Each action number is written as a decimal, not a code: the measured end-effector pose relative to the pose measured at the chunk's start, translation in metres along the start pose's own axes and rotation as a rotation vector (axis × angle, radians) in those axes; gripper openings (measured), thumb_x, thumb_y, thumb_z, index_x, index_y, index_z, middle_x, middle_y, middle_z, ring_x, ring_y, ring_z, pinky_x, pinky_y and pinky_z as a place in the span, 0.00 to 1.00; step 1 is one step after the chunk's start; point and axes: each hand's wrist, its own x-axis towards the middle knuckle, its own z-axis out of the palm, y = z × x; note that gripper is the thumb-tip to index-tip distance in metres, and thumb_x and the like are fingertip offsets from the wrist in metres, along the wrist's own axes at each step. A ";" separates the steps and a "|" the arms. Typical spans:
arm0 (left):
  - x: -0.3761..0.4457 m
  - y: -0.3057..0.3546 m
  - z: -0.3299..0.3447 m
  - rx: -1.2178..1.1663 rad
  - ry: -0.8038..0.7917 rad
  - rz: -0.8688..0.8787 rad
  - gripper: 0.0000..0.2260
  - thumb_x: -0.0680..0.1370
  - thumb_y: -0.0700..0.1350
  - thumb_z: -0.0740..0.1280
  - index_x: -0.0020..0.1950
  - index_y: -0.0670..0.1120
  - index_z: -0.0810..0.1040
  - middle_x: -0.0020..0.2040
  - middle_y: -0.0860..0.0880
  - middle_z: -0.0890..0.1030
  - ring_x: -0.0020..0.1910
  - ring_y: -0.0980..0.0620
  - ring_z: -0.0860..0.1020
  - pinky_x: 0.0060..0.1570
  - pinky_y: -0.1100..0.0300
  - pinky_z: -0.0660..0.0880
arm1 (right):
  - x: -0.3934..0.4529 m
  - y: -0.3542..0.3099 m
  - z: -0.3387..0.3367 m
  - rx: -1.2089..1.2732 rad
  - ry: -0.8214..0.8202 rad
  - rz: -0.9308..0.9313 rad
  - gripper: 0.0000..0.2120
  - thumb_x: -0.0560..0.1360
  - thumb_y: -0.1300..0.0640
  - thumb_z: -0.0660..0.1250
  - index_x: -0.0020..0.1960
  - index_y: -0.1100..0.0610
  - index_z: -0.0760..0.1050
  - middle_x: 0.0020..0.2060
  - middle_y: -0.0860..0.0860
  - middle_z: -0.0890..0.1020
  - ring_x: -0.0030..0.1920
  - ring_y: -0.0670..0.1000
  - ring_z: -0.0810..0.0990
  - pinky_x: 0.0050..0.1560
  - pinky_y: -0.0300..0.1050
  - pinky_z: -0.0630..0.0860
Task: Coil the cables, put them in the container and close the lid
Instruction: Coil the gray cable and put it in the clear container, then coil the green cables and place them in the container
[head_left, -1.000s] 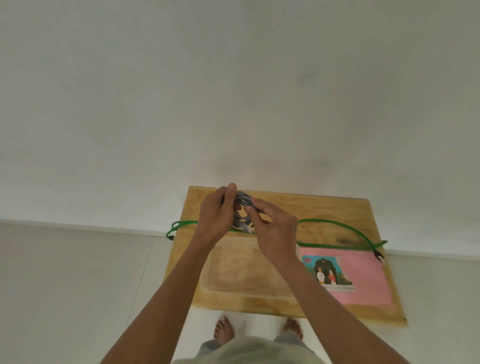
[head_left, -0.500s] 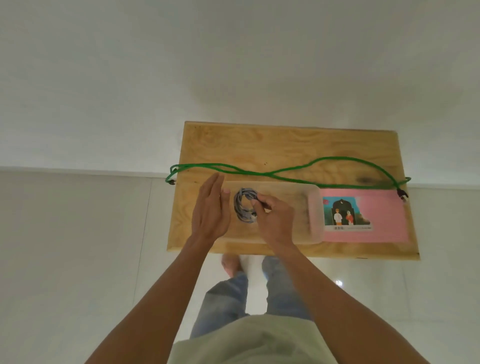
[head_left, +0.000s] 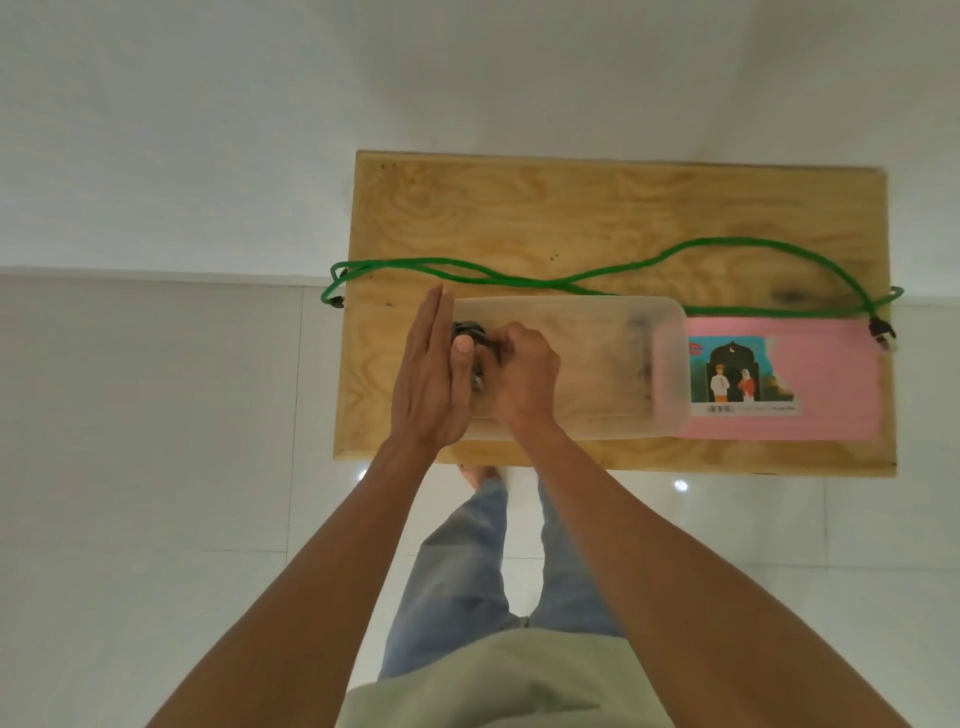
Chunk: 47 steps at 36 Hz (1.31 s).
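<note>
White floor tiles (head_left: 156, 467) and a white wall surround a low wooden board (head_left: 519, 218) seen from above. At the board's left edge, one end of a green cable (head_left: 571, 283) hangs just over the side; the cable runs uncoiled across the board to the far right edge, where its dark plug (head_left: 880, 330) lies.

The left hand (head_left: 431, 379) stands flat and extended, fingers straight and together, palm against the left end of a clear plastic container (head_left: 597, 364). It grasps nothing; its thumb rests on a coiled grey cable (head_left: 470, 338).

This coil sits at the container's left end, mostly hidden between the two hands.

The right hand (head_left: 522, 374) is curled closed, fingers pinching the coiled grey cable inside the container.

The container lies lengthwise on the board, near the front edge, with the green cable passing just behind it.

A pink lid (head_left: 831, 389) with a printed label lies flat on the board to the right; the container's right end overlaps it.
</note>
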 end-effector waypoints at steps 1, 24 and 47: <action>0.000 0.000 0.000 -0.001 0.000 -0.001 0.29 0.85 0.57 0.43 0.80 0.40 0.56 0.81 0.43 0.57 0.81 0.52 0.53 0.77 0.49 0.59 | 0.000 -0.001 0.001 0.015 0.006 0.018 0.02 0.73 0.61 0.71 0.45 0.56 0.80 0.42 0.54 0.82 0.41 0.51 0.78 0.38 0.30 0.63; 0.002 0.006 -0.015 0.000 -0.016 -0.090 0.29 0.84 0.59 0.46 0.80 0.45 0.59 0.80 0.47 0.60 0.80 0.54 0.56 0.77 0.58 0.56 | -0.012 -0.020 -0.044 0.179 0.033 0.099 0.06 0.76 0.54 0.70 0.50 0.56 0.80 0.46 0.50 0.84 0.47 0.49 0.80 0.47 0.34 0.71; 0.106 0.060 -0.040 0.307 -0.148 -0.087 0.13 0.82 0.44 0.64 0.66 0.44 0.78 0.67 0.44 0.79 0.68 0.42 0.73 0.68 0.46 0.68 | 0.081 -0.025 -0.158 -0.104 0.000 -0.057 0.05 0.74 0.64 0.69 0.48 0.60 0.82 0.46 0.52 0.82 0.46 0.49 0.79 0.49 0.32 0.71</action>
